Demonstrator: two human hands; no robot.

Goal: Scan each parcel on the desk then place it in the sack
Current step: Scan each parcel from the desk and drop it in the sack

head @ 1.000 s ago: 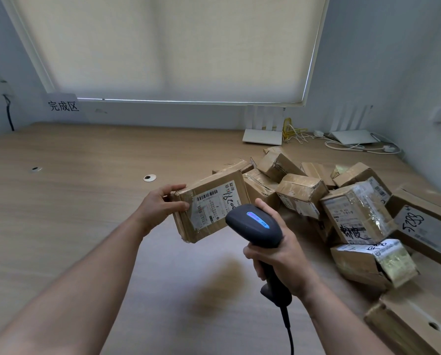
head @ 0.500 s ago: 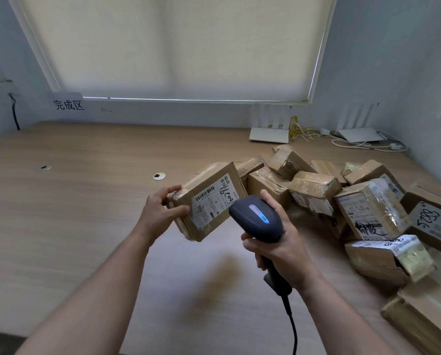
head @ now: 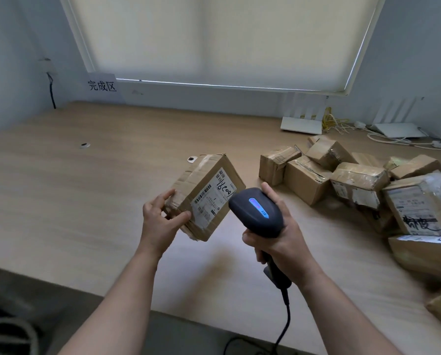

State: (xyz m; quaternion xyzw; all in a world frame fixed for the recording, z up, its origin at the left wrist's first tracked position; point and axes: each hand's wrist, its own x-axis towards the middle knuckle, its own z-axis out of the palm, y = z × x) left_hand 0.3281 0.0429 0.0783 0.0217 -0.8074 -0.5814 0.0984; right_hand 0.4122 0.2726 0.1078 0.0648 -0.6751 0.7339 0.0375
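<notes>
one parcel (head: 206, 196) is held at frame centre, and about ten more parcels (head: 360, 180) lie heaped at the right edge, the exact number hard to tell. one scanner (head: 256, 211), two hands, left (head: 160, 221) and right (head: 280, 239). two routers (head: 301, 125) upper right, two desk holes (head: 191, 159), one sign (head: 102, 85).

the left hand (head: 160, 221) holds a parcel (head: 206, 196) above the desk (head: 86, 201), just left of the scanner (head: 256, 212) in the right hand (head: 280, 242). a pile of parcels (head: 362, 185) lies on the desk to the right, with routers (head: 301, 125) behind it by the wall.
</notes>
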